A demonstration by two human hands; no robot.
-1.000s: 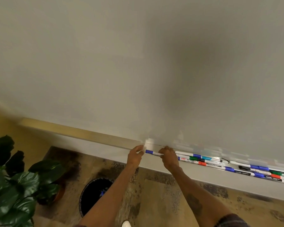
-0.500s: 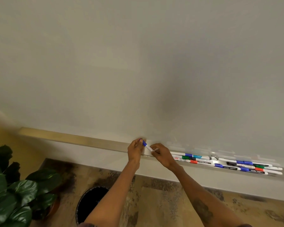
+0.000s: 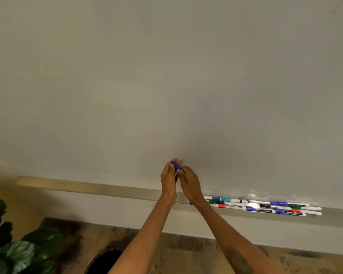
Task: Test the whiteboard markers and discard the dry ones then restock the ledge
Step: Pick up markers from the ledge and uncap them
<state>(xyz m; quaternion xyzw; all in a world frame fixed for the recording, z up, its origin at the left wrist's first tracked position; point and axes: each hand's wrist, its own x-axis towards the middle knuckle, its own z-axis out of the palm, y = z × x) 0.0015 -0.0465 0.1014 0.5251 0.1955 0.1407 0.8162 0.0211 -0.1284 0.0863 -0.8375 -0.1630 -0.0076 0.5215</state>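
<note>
The task looks barely begun: the left hand (image 3: pixel 167 177) pinches the cap and the right hand (image 3: pixel 191 185) grips the barrel of one blue-capped marker (image 3: pixel 175 166) near the unmarked whiteboard (image 3: pixel 166 76), while the other markers (image 3: pixel 265 207), seemingly untested, lie on the ledge (image 3: pixel 107 188).

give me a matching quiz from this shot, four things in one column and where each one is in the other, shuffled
Things:
1. blue marker
2. marker pile
3. black bin
4. plant

Places:
a. bottom left corner of the view
b. on the floor, under the left forearm
c. pinched between left hand and right hand
d. lying on the ledge

Pairs: 1-c, 2-d, 3-b, 4-a
</note>
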